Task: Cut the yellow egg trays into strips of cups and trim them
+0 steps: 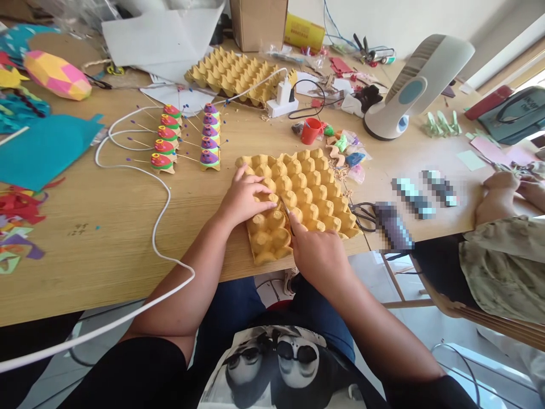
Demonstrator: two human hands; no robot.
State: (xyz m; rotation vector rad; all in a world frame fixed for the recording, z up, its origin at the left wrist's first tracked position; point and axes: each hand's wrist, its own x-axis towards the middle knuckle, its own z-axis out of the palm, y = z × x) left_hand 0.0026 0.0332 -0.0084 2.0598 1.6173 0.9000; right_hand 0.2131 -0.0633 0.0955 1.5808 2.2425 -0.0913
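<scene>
At the frame's centre, a yellow egg tray [300, 181] is lying on the surface [123, 250]; the left hand [242, 196] is resting spread on it, the right hand [320, 253] grasping a thin blade [285, 208].

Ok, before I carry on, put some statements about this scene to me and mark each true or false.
1. The left hand rests on the nearer yellow egg tray. True.
2. That tray stands on its edge. False: it lies flat on the table.
3. The right hand holds a thin-bladed tool. True.
4. The small bucket beyond the tray is blue. False: it is red.
5. Two decorated egg-carton strips stand side by side. True.
6. Only one egg tray shows. False: a farther tray lies behind.
</scene>
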